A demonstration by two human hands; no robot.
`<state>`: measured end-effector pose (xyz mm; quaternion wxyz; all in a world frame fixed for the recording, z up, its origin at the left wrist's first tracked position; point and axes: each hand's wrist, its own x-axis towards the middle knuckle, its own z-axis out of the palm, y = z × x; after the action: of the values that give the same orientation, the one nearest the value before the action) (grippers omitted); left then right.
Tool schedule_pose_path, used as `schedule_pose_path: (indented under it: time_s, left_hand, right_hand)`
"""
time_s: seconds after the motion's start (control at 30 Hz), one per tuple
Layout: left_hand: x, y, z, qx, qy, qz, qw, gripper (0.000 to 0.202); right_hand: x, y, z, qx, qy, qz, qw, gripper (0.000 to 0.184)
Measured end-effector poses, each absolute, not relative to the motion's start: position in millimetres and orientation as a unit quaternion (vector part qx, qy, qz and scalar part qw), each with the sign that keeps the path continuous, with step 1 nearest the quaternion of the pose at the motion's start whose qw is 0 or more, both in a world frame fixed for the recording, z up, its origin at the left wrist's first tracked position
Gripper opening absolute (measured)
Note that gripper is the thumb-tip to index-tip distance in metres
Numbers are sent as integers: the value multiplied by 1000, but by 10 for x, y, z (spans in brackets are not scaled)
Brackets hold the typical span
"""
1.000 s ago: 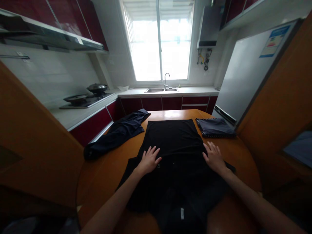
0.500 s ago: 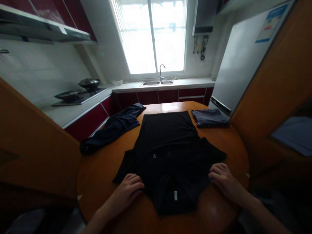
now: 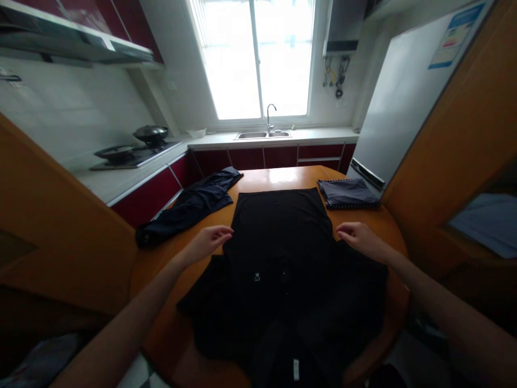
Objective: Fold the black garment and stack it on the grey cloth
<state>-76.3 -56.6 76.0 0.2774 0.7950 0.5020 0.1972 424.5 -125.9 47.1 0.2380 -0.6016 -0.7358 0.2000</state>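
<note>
A black short-sleeved polo shirt [image 3: 283, 231] lies spread on the round wooden table [image 3: 278, 175], hem toward the window and collar toward me. A small pale logo marks its chest, and a white label shows inside the collar. My left hand [image 3: 208, 242] is at the shirt's left side edge, above the sleeve, fingers drawn together. On the opposite side, my right hand [image 3: 360, 238] has its fingers curled and bunched beside the right edge, just above that sleeve. Whether either set of fingertips pinches cloth, I cannot make out.
Dark blue trousers [image 3: 194, 205] lie loosely along the table's left edge. At the far right is a folded dark cloth item [image 3: 349, 193] with a patterned border. Behind are a sink [image 3: 252, 136], a stove [image 3: 139, 156] with pans, and a fridge [image 3: 407, 97].
Both hands have moved away from me, from near the collar and shoulders to the shirt's sides. The shirt's collar and sleeves now lie closer to me.
</note>
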Motion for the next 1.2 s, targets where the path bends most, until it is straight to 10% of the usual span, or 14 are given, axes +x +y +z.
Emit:
schedule_pose_path:
  time_s: [0.43,1.2]
  left_hand:
    - [-610,1750,467,727,668,117,109,22]
    - [-722,3006,473,751,621,61,215,29]
  right_hand:
    - [4249,1296,442,-727,-685,13,47,25]
    - [4507,2469,655,-689,-721,38,-66,18]
